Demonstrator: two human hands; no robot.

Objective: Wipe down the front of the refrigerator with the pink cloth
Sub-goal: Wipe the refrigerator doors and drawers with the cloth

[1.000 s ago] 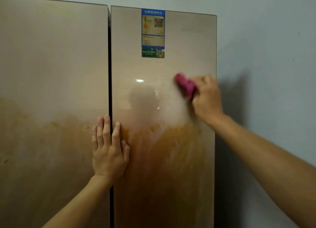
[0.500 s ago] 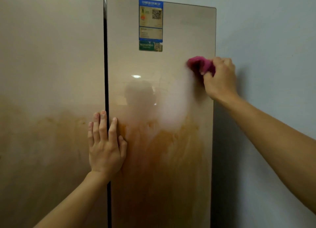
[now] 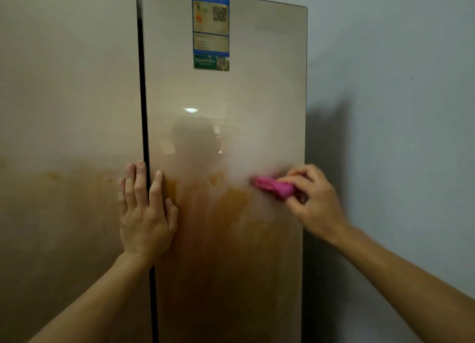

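Right of centre, the right hand [image 3: 316, 204] gripped the bunched pink cloth [image 3: 273, 187] against the refrigerator [image 3: 257, 98] front, at the orange stain's [image 3: 231, 227] upper edge. Centre-left, the left hand [image 3: 145, 214] lay flat, fingers straight, across the door seam [image 3: 143, 85].

Below the sticker [image 3: 210, 29] I see bare door [image 3: 257, 98] — left hand [image 3: 146, 214] blocks lower left, wall [image 3: 385, 111] hems the right.

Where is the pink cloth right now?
In the head view, the pink cloth is pinched in the right hand against the right refrigerator door, near its right edge, level with the left hand's fingertips.
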